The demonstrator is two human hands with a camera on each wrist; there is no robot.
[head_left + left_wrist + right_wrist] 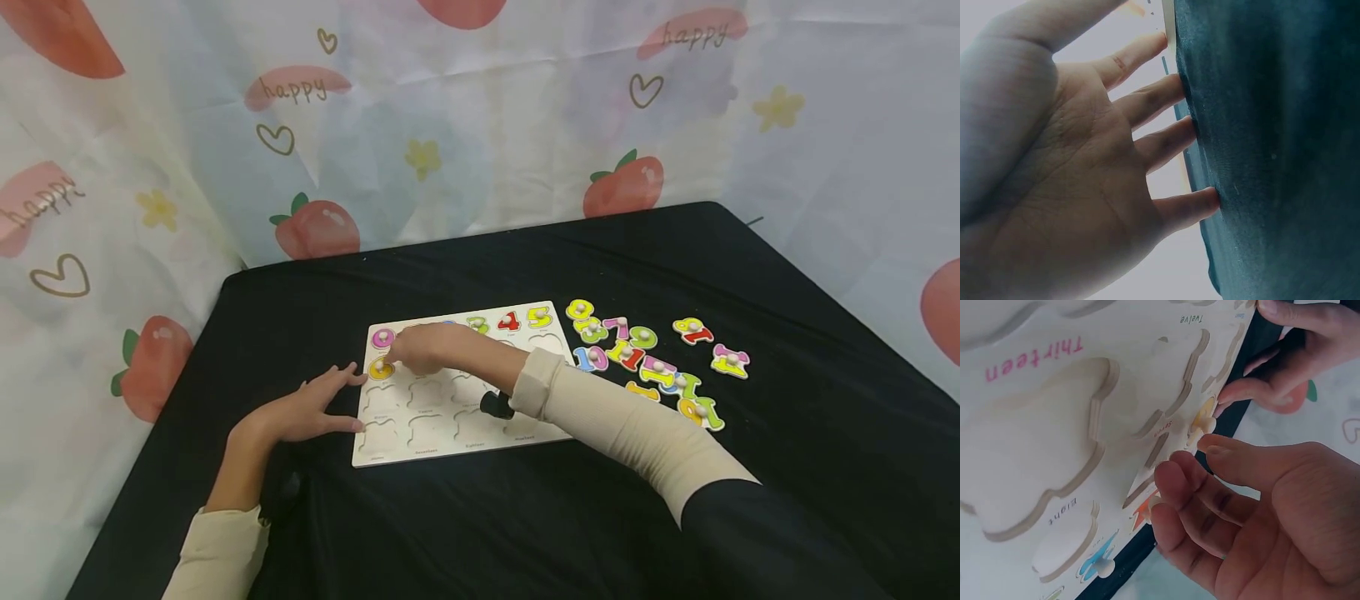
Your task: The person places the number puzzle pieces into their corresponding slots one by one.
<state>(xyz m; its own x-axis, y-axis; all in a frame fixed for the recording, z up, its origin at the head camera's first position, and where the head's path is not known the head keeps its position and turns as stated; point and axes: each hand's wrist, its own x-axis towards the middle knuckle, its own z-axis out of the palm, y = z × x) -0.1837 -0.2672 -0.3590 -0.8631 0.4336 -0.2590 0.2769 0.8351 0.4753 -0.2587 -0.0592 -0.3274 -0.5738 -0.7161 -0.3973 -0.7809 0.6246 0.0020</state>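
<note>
A pale wooden number puzzle board [442,454] lies on the table, with numeral-shaped recesses. My right hand [423,346] is over its upper left part, beside a yellow knobbed number piece [380,369] sitting in the second row. In the right wrist view the fingers [1175,484] are loosely bent, with the thumb close to that piece's white knob [1208,425]; no piece shows between them. My left hand [303,408] is spread at the board's left edge, its thumb and a fingertip touching it. A pink zero [383,338], red 4 [509,322] and yellow 5 [539,317] sit in the top row.
Several loose knobbed number pieces lie right of the board, among them a purple 7 [617,327] and a green 9 [642,337]; some overlap. A black cloth [465,533] covers the table. Printed fabric [480,150] hangs behind and at both sides.
</note>
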